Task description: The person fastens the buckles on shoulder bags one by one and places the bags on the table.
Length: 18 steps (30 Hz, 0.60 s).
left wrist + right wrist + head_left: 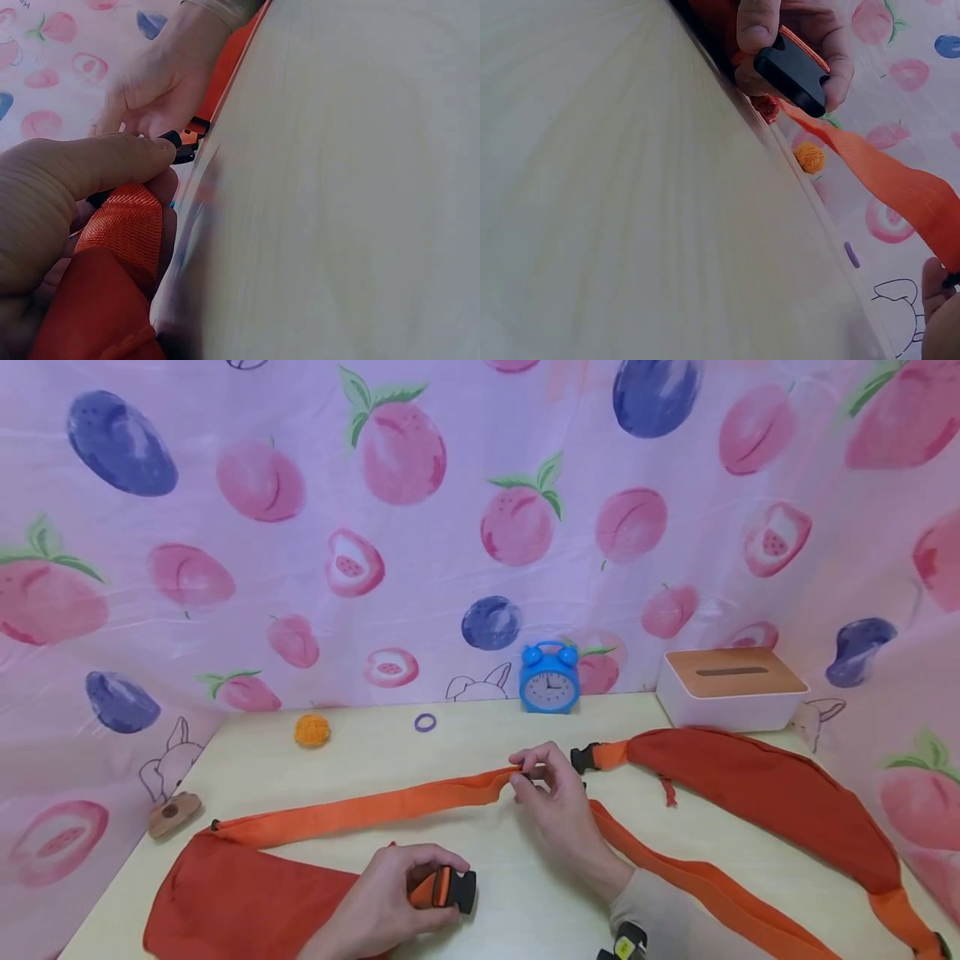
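On the left lies a red waist bag (240, 893) with an orange strap (360, 812) running from its far end. My left hand (390, 897) pinches the black buckle (465, 892) on the bag's short orange webbing; the right wrist view shows this buckle (791, 75) between thumb and fingers. Farther forward, my right hand (558, 802) pinches the strap's other end at a small dark fitting (525, 773), mostly covered by the fingers. The strap hangs loosely from it, above the table. The two held ends are apart.
At right lies a second red waist bag (757, 797) with a black buckle (582, 758) and a long orange strap (712, 889) beside my right forearm. Along the back stand a blue alarm clock (550, 681), a tissue box (735, 689), a purple ring (425, 722) and an orange yarn ball (312, 730).
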Motion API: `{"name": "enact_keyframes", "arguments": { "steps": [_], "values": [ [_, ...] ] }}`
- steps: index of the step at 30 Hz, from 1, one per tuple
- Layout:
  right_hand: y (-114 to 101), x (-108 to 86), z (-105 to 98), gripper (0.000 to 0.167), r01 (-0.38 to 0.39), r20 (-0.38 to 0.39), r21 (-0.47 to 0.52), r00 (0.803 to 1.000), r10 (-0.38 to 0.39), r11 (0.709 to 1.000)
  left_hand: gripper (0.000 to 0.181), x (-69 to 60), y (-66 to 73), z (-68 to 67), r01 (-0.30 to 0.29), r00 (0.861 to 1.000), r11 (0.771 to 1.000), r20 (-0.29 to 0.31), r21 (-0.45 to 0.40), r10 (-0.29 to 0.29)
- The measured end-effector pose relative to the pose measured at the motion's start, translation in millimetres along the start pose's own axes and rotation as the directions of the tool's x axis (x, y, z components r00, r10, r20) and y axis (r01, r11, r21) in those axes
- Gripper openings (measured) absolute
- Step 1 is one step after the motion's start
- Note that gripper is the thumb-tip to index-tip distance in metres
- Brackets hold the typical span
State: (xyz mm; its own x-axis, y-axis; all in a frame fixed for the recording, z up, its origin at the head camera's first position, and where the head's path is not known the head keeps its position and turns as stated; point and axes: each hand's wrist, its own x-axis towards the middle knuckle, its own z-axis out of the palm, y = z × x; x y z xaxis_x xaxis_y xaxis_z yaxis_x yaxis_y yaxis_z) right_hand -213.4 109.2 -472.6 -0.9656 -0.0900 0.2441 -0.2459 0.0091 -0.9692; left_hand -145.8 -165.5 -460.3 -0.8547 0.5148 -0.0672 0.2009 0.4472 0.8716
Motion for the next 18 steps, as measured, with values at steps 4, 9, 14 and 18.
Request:
{"name": "enact_keyframes", "arguments": {
  "steps": [4, 9, 14, 18],
  "values": [
    [-1.8, 1.2, -1.2, 0.016, 0.086, -0.088, 0.012, 0.993, -0.084, 0.996, 0.047, -0.8, -0.2, 1.1, -0.028, 1.0, 1.0, -0.004, -0.003, 0.028],
    [-4.1, 2.5, -3.0, 0.016, 0.141, -0.114, 0.035, 0.984, -0.136, 0.989, 0.047, -1.0, -0.4, 2.1, -0.044, 0.999, 0.999, -0.003, -0.014, 0.044],
    [-3.8, 1.5, -2.5, 0.034, 0.054, -0.034, 0.014, 0.998, -0.054, 0.998, 0.047, -0.3, -0.2, 0.9, -0.023, 1.0, 1.0, -0.005, 0.0, 0.023],
    [-2.4, 0.6, -1.4, 0.054, 0.013, 0.019, 0.0, 1.0, -0.013, 1.0, 0.048, -0.8, -0.4, 0.8, -0.025, 0.999, 1.0, -0.024, 0.004, 0.025]
  ]
}}
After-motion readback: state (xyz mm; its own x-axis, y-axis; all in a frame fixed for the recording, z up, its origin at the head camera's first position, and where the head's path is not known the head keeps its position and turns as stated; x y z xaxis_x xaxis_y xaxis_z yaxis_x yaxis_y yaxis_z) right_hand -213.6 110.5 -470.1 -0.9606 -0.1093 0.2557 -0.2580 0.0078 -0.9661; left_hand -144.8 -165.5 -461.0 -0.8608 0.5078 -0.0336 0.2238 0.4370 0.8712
